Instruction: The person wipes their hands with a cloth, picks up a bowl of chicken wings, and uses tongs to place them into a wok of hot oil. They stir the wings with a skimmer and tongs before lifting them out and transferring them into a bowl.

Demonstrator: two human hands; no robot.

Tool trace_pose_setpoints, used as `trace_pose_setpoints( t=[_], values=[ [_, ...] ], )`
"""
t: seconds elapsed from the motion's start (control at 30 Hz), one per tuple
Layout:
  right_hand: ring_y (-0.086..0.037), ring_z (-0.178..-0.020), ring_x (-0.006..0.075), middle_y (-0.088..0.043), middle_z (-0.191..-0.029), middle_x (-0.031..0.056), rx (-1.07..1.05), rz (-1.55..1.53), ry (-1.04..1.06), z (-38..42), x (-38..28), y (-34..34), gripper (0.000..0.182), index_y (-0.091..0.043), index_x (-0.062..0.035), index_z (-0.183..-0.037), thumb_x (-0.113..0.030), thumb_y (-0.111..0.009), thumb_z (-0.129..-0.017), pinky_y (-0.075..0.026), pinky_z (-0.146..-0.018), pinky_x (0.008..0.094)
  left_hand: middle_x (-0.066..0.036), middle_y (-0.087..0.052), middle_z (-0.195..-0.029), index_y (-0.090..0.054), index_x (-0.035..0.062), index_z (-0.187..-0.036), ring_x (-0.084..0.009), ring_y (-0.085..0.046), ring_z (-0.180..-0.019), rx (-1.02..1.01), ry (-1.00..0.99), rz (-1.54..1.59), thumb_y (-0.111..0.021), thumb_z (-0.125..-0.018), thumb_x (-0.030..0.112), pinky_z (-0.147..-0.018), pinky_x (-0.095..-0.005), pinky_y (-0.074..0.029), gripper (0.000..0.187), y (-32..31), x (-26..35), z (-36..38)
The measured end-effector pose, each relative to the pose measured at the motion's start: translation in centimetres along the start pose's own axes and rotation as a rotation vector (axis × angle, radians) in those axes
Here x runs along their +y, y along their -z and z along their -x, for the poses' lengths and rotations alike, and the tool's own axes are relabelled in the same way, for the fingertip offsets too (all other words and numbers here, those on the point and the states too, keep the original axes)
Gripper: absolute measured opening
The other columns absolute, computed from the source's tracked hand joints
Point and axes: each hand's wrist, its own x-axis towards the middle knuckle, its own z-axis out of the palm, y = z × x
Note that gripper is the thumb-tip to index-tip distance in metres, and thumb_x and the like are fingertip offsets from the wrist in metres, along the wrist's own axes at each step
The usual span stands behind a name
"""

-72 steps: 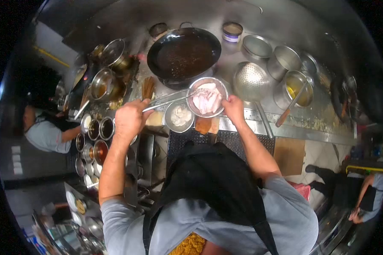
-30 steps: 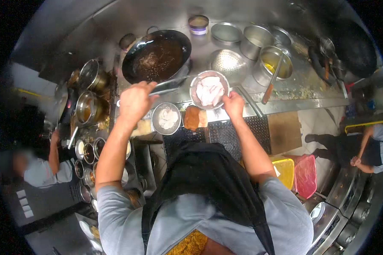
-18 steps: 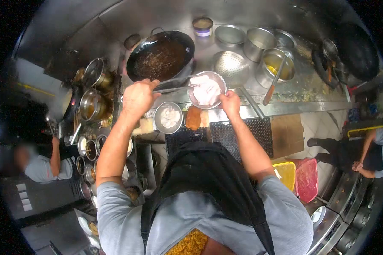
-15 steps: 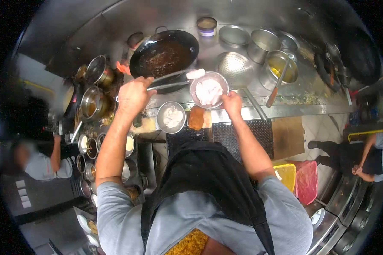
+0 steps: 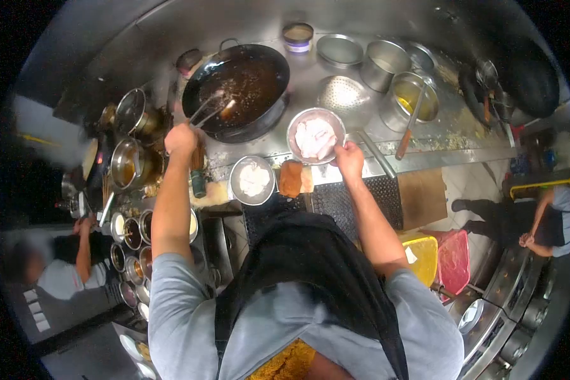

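My left hand [image 5: 181, 139] grips metal tongs [image 5: 204, 118], whose tips reach into a black wok [image 5: 273, 71] of dark, bubbling oil. A pale piece seems to be at the tips, but blur hides its outline. With my right hand [image 5: 349, 159] I hold the rim of a metal bowl [image 5: 291, 144] at the counter edge, right of the wok. Pale, coated raw-looking pieces [image 5: 315, 138] fill it. A second metal bowl [image 5: 234, 187] with similar pale pieces stands between my arms, beside a folded orange-brown cloth [image 5: 291, 179].
A perforated strainer [image 5: 342, 94] lies behind the bowl, its handle pointing toward me. Metal pots [image 5: 386, 62] and a pot of yellow liquid with a ladle [image 5: 413, 121] stand right. Sauce containers [image 5: 133, 234] line the left. Co-workers [image 5: 63, 272] stand at both sides.
My left hand has swung left, taking the tongs from above the bowl into the wok with a pale piece. My right hand still holds the bowl in nearly the same place.
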Motion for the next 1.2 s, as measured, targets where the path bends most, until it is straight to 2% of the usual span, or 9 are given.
trace_pose_setpoints(
  t=[0.13,0.3,0.43,0.5,0.57,0.8,0.97,1.13,1.2],
  values=[
    [-0.062,-0.053,0.019,-0.06,-0.06,0.0113,0.018,0.007,0.029,-1.3,1.1,0.4,0.018,-0.055,0.0013,-0.068,-0.012,-0.062,-0.078,-0.053,-0.049,0.0327,-0.015,-0.068,-0.107,-0.067,0.016,-0.116,-0.0346,-0.066,-0.096,0.27,-0.258,0.148,-0.071,-0.08,0.038,-0.081,-0.0432,-0.052,0.042,3.0,0.5,4.1],
    [-0.064,-0.054,0.022,-0.063,-0.059,0.014,0.02,0.046,0.075,-2.3,2.7,0.1,0.02,-0.057,0.0001,-0.067,-0.017,-0.062,-0.077,-0.051,-0.057,0.0362,-0.011,-0.069,-0.099,-0.067,0.0168,-0.115,-0.0317,-0.067,-0.091,0.022,-0.592,0.06,-0.071,-0.079,0.038,-0.079,-0.0428,-0.053,0.041,8.7,6.1,11.6],
    [-0.062,-0.053,0.0241,-0.063,-0.059,0.0151,0.036,0.025,0.137,-2.5,2.9,-0.8,0.02,-0.058,-0.0007,-0.068,-0.018,-0.062,-0.076,-0.05,-0.058,0.0385,-0.01,-0.068,-0.095,-0.068,0.0149,-0.11,-0.0302,-0.067,-0.087,0.087,-0.74,0.026,-0.072,-0.078,0.034,-0.075,-0.0421,-0.054,0.038,8.1,10.8,13.8],
    [-0.061,-0.053,0.025,-0.062,-0.059,0.0157,0.066,0.069,0.202,-2.9,3.7,-1.0,0.02,-0.058,-0.0008,-0.069,-0.019,-0.062,-0.076,-0.049,-0.058,0.0391,-0.01,-0.067,-0.094,-0.068,0.0141,-0.107,-0.0293,-0.067,-0.085,0.081,-0.743,-0.024,-0.072,-0.077,0.032,-0.073,-0.0414,-0.054,0.036,8.1,12.0,14.0],
    [-0.061,-0.053,0.0156,-0.061,-0.062,0.0087,0.076,0.051,0.178,-3.3,3.9,-0.9,0.015,-0.055,0.001,-0.07,-0.009,-0.061,-0.08,-0.051,-0.048,0.0314,-0.01,-0.067,-0.09,-0.069,0.0142,-0.105,-0.0287,-0.067,-0.083,0.102,-0.767,-0.014,-0.072,-0.078,0.031,-0.071,-0.0411,-0.054,0.032,8.3,12.3,14.0],
    [-0.062,-0.054,0.0151,-0.064,-0.066,0.0093,0.061,-0.008,0.096,-4.3,4.3,-0.9,0.011,-0.062,0.0028,-0.081,-0.008,-0.059,-0.081,-0.052,-0.049,0.0305,-0.008,-0.067,-0.085,-0.071,0.0146,-0.105,-0.0289,-0.067,-0.079,0.164,-0.78,0.04,-0.072,-0.077,0.031,-0.068,-0.0403,-0.053,0.032,10.0,9.7,14.2],
    [-0.063,-0.057,0.0164,-0.065,-0.074,0.0091,-0.02,-0.111,0.011,-4.5,4.3,-1.6,0.013,-0.062,0.0044,-0.087,-0.006,-0.057,-0.082,-0.054,-0.05,0.0296,-0.008,-0.069,-0.088,-0.071,0.0154,-0.106,-0.0294,-0.067,-0.08,0.317,-0.626,0.135,-0.073,-0.078,0.032,-0.068,-0.0398,-0.054,0.033,11.7,6.0,12.4],
    [-0.064,-0.061,0.0172,-0.065,-0.079,0.0102,-0.026,-0.279,-0.044,-2.3,2.0,-1.4,0.012,-0.061,0.0046,-0.088,-0.005,-0.056,-0.083,-0.057,-0.053,0.0297,-0.012,-0.07,-0.1,-0.069,0.0156,-0.112,-0.0314,-0.068,-0.088,0.247,-0.458,0.029,-0.071,-0.08,0.034,-0.074,-0.0429,-0.054,0.037,9.4,3.5,6.2],
    [-0.064,-0.062,0.0173,-0.065,-0.081,0.0103,-0.032,-0.296,-0.068,-1.8,1.5,-1.2,0.011,-0.061,0.0045,-0.088,-0.004,-0.056,-0.083,-0.057,-0.053,0.0298,-0.014,-0.07,-0.103,-0.069,0.0156,-0.113,-0.0316,-0.067,-0.094,0.073,-0.275,-0.069,-0.068,-0.083,0.037,-0.081,-0.0437,-0.053,0.037,7.3,4.0,3.5]
  ],
)
